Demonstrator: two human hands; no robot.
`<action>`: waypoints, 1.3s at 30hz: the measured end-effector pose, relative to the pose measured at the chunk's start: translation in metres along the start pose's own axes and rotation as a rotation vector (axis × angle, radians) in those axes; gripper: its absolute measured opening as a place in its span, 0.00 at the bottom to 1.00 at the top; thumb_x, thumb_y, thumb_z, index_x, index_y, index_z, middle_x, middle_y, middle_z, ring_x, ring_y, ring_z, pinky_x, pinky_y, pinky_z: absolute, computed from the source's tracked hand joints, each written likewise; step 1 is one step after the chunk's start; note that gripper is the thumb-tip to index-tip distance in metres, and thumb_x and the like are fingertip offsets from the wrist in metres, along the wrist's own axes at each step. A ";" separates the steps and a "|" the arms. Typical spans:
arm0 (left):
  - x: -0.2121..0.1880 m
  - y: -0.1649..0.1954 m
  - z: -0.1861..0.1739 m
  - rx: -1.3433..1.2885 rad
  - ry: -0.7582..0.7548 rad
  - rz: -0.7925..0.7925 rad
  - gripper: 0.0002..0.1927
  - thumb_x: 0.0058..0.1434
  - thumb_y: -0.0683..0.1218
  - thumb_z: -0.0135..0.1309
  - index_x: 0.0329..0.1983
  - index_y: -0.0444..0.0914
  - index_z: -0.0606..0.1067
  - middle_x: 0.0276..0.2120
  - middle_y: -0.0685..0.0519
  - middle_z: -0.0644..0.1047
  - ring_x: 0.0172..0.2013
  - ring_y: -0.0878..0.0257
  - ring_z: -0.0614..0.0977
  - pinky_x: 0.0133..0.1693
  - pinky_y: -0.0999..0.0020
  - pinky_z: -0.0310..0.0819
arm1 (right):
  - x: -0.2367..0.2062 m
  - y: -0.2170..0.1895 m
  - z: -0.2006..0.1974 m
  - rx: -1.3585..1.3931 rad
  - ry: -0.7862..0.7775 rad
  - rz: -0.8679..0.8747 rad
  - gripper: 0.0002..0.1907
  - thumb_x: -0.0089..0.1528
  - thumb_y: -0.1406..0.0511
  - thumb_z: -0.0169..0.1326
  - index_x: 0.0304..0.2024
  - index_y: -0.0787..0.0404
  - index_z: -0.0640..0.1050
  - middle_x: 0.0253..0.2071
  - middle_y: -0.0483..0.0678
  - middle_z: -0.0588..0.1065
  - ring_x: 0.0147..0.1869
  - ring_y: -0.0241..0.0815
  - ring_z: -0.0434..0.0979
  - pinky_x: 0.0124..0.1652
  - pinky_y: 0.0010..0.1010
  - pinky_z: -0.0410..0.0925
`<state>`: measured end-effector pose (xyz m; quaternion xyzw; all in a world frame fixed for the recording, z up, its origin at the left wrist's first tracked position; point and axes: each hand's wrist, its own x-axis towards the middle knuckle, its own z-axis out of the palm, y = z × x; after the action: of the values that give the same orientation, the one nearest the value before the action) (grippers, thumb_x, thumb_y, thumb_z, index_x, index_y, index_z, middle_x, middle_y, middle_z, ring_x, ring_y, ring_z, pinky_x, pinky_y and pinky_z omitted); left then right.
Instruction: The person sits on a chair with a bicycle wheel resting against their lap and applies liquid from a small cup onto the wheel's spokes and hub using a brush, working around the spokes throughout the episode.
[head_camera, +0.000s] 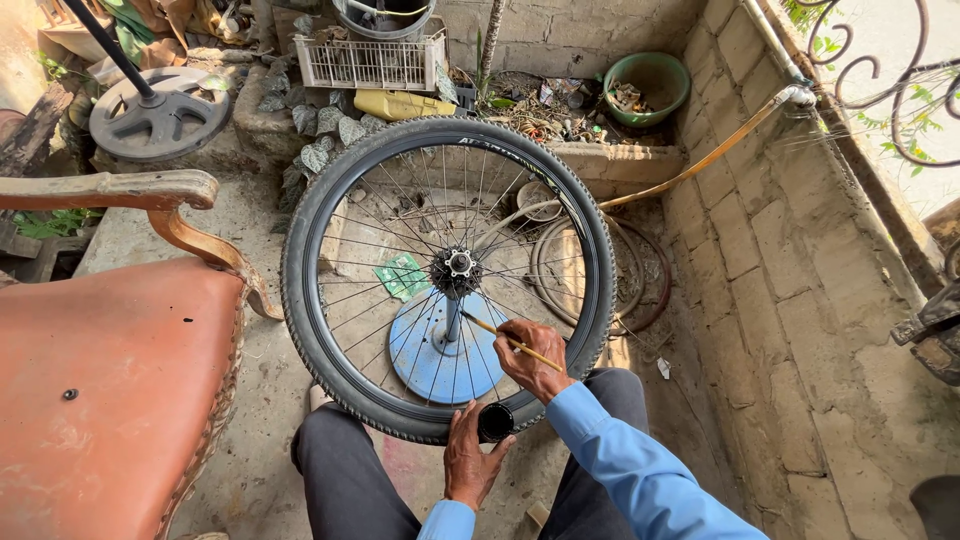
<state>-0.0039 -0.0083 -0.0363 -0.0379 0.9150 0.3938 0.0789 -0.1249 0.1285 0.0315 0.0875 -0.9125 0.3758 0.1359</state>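
While one wheel (447, 277) lies flat, right hand (530, 358) pinches one brush (512, 342); left hand (473, 458) grips one jar (495, 422) by its rim; chair (110, 370) beside.

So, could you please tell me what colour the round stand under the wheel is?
The round stand is blue, seen through the spokes in the head view.

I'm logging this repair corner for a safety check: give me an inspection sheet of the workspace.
Surface: bare concrete floor, dusty.
Job's things: bicycle wheel lying flat on a blue stand; thin brush; small black pot.
Clutter: spare tyres, green basin, white crate, round metal base.
Grippers: right hand holds the brush at the spokes; left hand holds the pot at the tyre.
Cables: hose from a wall tap.
Surroundings: block wall, orange chair.
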 end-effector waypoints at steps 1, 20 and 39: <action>0.000 0.000 -0.001 0.002 -0.004 -0.008 0.44 0.54 0.59 0.69 0.70 0.45 0.63 0.68 0.50 0.65 0.70 0.53 0.60 0.72 0.61 0.46 | 0.000 0.000 0.000 -0.004 -0.013 0.047 0.09 0.57 0.64 0.60 0.35 0.62 0.86 0.26 0.51 0.83 0.26 0.42 0.84 0.30 0.32 0.77; 0.000 0.000 -0.002 -0.004 -0.002 0.021 0.41 0.54 0.58 0.68 0.66 0.43 0.64 0.67 0.49 0.67 0.70 0.54 0.63 0.74 0.61 0.46 | 0.004 -0.002 -0.001 0.008 0.015 -0.011 0.09 0.56 0.64 0.59 0.35 0.62 0.86 0.28 0.51 0.83 0.27 0.43 0.83 0.30 0.33 0.76; 0.000 -0.001 -0.002 0.016 -0.029 -0.014 0.41 0.55 0.60 0.67 0.67 0.45 0.63 0.69 0.51 0.65 0.71 0.53 0.60 0.74 0.61 0.45 | 0.002 -0.001 -0.004 -0.014 0.017 0.044 0.09 0.56 0.65 0.60 0.34 0.63 0.85 0.28 0.52 0.83 0.28 0.45 0.83 0.31 0.33 0.77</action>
<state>-0.0038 -0.0100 -0.0357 -0.0377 0.9166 0.3866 0.0952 -0.1261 0.1306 0.0350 0.0633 -0.9157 0.3729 0.1359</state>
